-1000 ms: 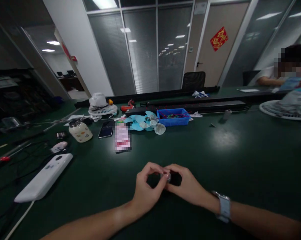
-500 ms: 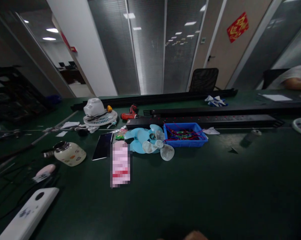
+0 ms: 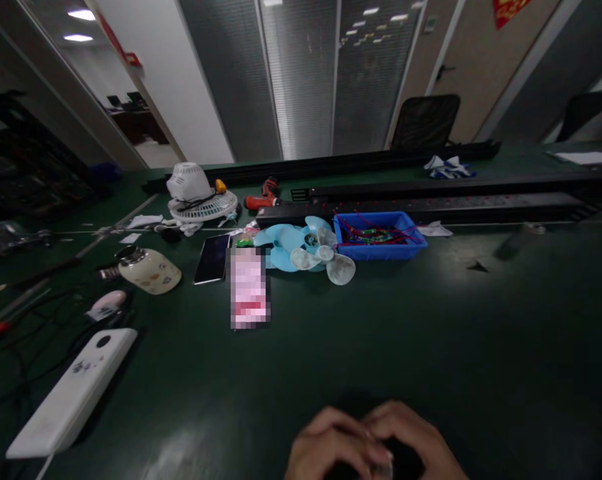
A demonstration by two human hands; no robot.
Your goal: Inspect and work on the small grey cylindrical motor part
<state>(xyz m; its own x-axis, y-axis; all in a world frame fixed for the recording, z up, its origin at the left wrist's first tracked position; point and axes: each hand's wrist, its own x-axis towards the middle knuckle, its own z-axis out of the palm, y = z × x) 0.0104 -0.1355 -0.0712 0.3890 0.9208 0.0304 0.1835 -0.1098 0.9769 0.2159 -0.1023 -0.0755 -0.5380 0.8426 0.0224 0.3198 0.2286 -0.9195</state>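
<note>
At the bottom edge of the head view, my left hand (image 3: 325, 441) and my right hand (image 3: 415, 437) come together over the dark green table (image 3: 281, 380). Both have curled fingers, and the fingertips meet in the middle. Whatever they may pinch there is hidden or too small to name. The nearest items lie farther up the table: light blue fan blades (image 3: 287, 239) with a grey-white fan blade (image 3: 341, 269) on top, and a pink item (image 3: 249, 287) blurred by pixelation.
Left lie a white oblong device (image 3: 75, 393), a pink mouse (image 3: 109, 301) and a cream bottle (image 3: 151, 270). A black tablet (image 3: 213, 259), fan housing (image 3: 203, 205), red drill (image 3: 263, 198), blue bin (image 3: 381, 252) of wired parts and black rails (image 3: 431, 212) sit farther back.
My hands have come up into view from the bottom edge, where only a sliver showed before. The camera has tilted down and turned slightly, so the table items sit higher.
</note>
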